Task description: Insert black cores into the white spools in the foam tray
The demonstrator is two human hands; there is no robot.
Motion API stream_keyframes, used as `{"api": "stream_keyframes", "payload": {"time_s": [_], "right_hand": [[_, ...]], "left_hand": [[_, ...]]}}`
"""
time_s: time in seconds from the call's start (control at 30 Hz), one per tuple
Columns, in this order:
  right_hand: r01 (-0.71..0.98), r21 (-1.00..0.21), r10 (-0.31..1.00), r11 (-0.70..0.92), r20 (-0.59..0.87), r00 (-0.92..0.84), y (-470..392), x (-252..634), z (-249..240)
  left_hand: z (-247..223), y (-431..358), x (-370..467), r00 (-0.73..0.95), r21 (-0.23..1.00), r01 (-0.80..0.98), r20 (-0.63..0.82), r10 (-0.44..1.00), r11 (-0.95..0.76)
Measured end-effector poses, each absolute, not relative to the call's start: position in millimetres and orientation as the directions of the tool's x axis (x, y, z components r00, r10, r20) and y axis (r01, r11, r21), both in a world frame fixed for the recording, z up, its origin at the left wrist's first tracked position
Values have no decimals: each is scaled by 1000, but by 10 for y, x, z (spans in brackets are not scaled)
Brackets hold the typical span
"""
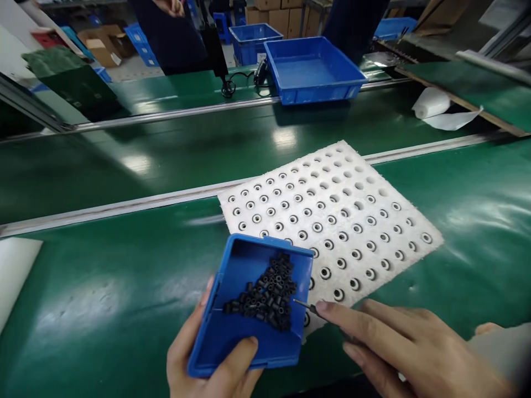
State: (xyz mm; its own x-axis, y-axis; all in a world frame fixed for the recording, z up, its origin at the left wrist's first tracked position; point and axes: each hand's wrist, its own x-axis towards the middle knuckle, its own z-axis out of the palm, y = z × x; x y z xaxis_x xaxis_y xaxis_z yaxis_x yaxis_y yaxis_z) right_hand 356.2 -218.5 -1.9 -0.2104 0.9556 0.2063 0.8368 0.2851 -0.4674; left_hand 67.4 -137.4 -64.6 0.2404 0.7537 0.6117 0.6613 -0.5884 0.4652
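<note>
My left hand (226,376) grips a small blue plastic bin (232,330), thumb over the near edge and fingers round its left side. The bin is tilted, with a pile of small black tubular pieces (274,293) inside. My right hand (410,345) pinches a slim dark tool with a thin metal tip (305,304), which points at the bin's right side near the pieces. Partly under the bin lies a white foam sheet (409,208) with rows of round holes. Many holes hold ring-shaped parts (317,227); several toward the far corner look vacant.
A large blue tray (313,69) sits across the green work surface (103,287), beyond a pale metal rail (124,205). White wrapping material (433,105) lies at the right back. People in dark clothing (170,38) stand on the far side, near cardboard boxes (280,22).
</note>
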Motion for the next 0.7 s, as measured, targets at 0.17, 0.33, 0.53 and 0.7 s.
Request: {"api": "stream_keyframes", "payload": {"time_s": [0.17, 0.33, 0.53, 0.7], "right_hand": [[879, -308, 918, 364, 280, -282, -2121, 3493, -132], [880, -269, 913, 390, 233, -334, -2071, 3420, -19], [899, -236, 925, 370, 186, -332, -2062, 3397, 70], [914, -177, 925, 365, 185, -333, -2125, 3426, 31]], "left_hand": [[-674, -1545, 682, 299, 344, 754, 579, 759, -559], [-523, -1572, 812, 352, 373, 698, 564, 747, -611], [-434, -1632, 917, 346, 404, 665, 579, 739, -628], [-443, -1665, 925, 309, 491, 640, 539, 783, -591]]}}
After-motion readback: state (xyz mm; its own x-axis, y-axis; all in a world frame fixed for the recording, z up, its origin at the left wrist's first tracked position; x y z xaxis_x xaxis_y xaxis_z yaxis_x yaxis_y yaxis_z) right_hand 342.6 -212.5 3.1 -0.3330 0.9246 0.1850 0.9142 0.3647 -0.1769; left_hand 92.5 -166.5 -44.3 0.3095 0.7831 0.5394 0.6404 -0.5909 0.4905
